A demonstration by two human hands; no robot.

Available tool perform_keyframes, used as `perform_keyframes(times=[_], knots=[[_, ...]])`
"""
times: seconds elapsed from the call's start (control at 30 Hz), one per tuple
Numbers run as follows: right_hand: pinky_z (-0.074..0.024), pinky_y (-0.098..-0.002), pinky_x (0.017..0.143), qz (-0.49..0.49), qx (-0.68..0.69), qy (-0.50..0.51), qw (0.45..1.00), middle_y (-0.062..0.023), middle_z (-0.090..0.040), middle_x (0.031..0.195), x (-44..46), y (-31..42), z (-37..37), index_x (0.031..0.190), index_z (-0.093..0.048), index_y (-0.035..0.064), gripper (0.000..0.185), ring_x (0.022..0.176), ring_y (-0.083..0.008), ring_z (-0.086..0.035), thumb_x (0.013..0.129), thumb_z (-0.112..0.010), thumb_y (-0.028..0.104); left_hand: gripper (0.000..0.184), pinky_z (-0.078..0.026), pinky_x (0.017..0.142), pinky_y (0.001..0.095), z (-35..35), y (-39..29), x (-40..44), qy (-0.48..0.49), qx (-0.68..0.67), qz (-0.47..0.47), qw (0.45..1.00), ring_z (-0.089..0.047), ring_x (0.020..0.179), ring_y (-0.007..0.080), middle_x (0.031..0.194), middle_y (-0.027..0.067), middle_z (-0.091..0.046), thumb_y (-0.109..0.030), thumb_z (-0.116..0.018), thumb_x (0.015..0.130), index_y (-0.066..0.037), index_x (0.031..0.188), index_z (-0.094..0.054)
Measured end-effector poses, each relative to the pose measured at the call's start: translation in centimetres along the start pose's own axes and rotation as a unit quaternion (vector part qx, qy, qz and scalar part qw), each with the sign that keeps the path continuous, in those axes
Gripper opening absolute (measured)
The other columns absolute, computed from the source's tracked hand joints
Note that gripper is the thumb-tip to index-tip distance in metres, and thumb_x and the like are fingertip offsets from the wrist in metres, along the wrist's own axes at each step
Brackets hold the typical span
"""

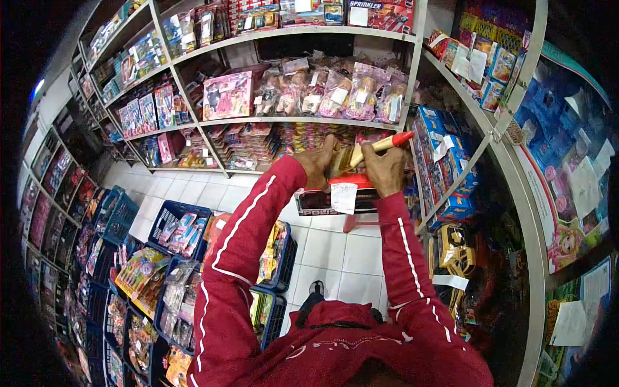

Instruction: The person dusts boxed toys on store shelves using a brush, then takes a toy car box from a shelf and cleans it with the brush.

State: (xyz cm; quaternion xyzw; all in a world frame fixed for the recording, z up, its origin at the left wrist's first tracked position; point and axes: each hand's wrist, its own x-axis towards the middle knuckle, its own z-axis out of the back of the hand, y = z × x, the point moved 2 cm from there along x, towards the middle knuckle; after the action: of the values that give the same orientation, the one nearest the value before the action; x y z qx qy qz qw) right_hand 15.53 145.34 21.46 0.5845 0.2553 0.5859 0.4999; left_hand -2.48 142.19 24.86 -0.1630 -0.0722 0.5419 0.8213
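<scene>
My right hand (pixel 387 171) is closed around the handle of a paintbrush (pixel 379 143), pale yellow with a red end. Its bristles point left, over a boxed toy (pixel 317 205) with dark sides, a red part and the letters "POLIS" along the front. A white paper tag (pixel 343 197) hangs on the front of this box. At the box's left side my left hand (pixel 317 166) is closed on its edge, with the fingertips partly hidden. The brush head lies between the two hands, close to the left fingers.
Metal shelving (pixel 296 119) ahead carries bagged dolls (pixel 364 90) and a pink boxed set (pixel 227 95). Blue boxes (pixel 445 161) line the right shelf. Blue baskets (pixel 161 222) of packaged toys cover the floor at left. A red leg (pixel 350 223) shows beneath the box.
</scene>
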Motion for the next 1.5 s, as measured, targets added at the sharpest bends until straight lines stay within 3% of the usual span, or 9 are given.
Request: perform_keyframes(times=[0.2,0.3,0.4,0.5,0.63,0.83,0.93,1.17,1.5], knots=[[-0.0488,-0.0409,0.060,0.025,-0.134,-0.038,0.990,-0.0191,-0.065,0.067,3.3,-0.9,-0.5,0.074,-0.064,-0.0058,0.029,0.059,-0.0304,-0.065,0.073,-0.068,0.023,0.107,-0.046,0.092,0.0414,0.0,5.3,2.9,-0.029,0.010,-0.037,0.999,-0.056,0.107,0.0423,0.114,0.0306,-0.056,-0.014,-0.082,0.061,0.002,0.136,-0.006],[-0.0506,-0.0393,0.059,0.074,-0.125,-0.152,0.978,-0.0178,-0.066,0.067,5.5,-2.6,0.5,0.072,-0.065,-0.0021,0.026,0.061,-0.0295,-0.066,0.077,-0.071,0.023,0.109,-0.045,0.095,0.0401,1.0,8.1,4.6,-0.010,0.021,-0.045,0.999,-0.055,0.111,0.0392,0.118,0.0294,-0.055,-0.014,-0.083,0.060,0.004,0.136,-0.006],[-0.0507,-0.0301,0.071,0.083,0.191,-0.089,0.974,-0.0055,-0.065,0.089,5.1,-2.8,0.7,0.099,-0.062,-0.0009,0.022,0.080,-0.0138,-0.061,0.086,-0.067,0.015,0.104,-0.044,0.096,0.0391,3.5,10.1,5.8,0.026,-0.031,0.001,0.999,-0.052,0.114,0.0368,0.120,0.0268,-0.054,-0.013,-0.084,0.058,0.003,0.133,-0.014],[-0.0504,-0.0345,0.078,0.322,-0.007,-0.082,0.943,-0.0112,-0.065,0.097,3.3,-0.5,0.5,0.097,-0.065,0.0039,0.016,0.087,-0.0234,-0.062,0.082,-0.068,0.008,0.098,-0.044,0.095,0.0400,4.9,13.2,7.9,0.023,-0.010,-0.012,1.000,-0.052,0.114,0.0360,0.118,0.0246,-0.052,-0.012,-0.085,0.057,0.001,0.129,-0.019],[-0.0481,-0.0384,0.083,0.416,-0.135,-0.014,0.899,-0.0076,-0.062,0.107,0.7,-2.8,-3.0,0.099,-0.071,0.0190,0.037,0.100,-0.0260,-0.058,0.065,-0.076,0.005,0.089,-0.045,0.094,0.0403,7.7,13.7,8.7,0.004,-0.034,-0.034,0.999,-0.054,0.111,0.0340,0.119,0.0231,-0.052,-0.009,-0.084,0.059,-0.002,0.124,-0.023],[-0.0494,-0.0403,0.075,0.299,-0.156,0.101,0.936,-0.0067,-0.061,0.106,-4.3,-8.5,-7.3,0.100,-0.069,0.0227,0.037,0.094,-0.0285,-0.059,0.067,-0.075,0.008,0.087,-0.046,0.093,0.0405,9.4,16.4,10.5,-0.003,-0.046,-0.017,0.999,-0.058,0.105,0.0331,0.119,0.0241,-0.055,-0.009,-0.083,0.060,-0.003,0.125,-0.025],[-0.0503,-0.0395,0.074,0.339,-0.151,0.023,0.928,-0.0076,-0.061,0.106,-2.6,-6.0,-7.7,0.101,-0.069,0.0231,0.037,0.096,-0.0284,-0.059,0.067,-0.075,0.009,0.090,-0.044,0.094,0.0400,9.7,17.7,11.9,-0.004,-0.035,-0.025,0.999,-0.056,0.109,0.0374,0.115,0.0264,-0.056,-0.016,-0.085,0.060,-0.002,0.126,-0.026],[-0.0509,-0.0389,0.083,0.468,-0.156,0.192,0.849,-0.0088,-0.057,0.116,-1.7,-1.6,-14.2,0.104,-0.065,0.0263,0.033,0.106,-0.0308,-0.055,0.074,-0.064,0.013,0.085,-0.044,0.095,0.0399,10.5,19.2,14.5,0.001,0.010,-0.030,1.000,-0.053,0.114,0.0358,0.122,0.0264,-0.053,-0.013,-0.083,0.063,-0.002,0.123,-0.025],[-0.0497,-0.0389,0.081,0.397,-0.175,0.235,0.869,-0.0082,-0.056,0.117,-2.9,-6.2,-20.9,0.096,-0.066,0.0230,0.023,0.108,-0.0297,-0.052,0.075,-0.062,0.015,0.092,-0.046,0.092,0.0406,10.9,22.2,15.9,-0.011,-0.007,-0.037,0.999,-0.056,0.110,0.0358,0.117,0.0266,-0.055,-0.013,-0.085,0.059,0.001,0.127,-0.023]])
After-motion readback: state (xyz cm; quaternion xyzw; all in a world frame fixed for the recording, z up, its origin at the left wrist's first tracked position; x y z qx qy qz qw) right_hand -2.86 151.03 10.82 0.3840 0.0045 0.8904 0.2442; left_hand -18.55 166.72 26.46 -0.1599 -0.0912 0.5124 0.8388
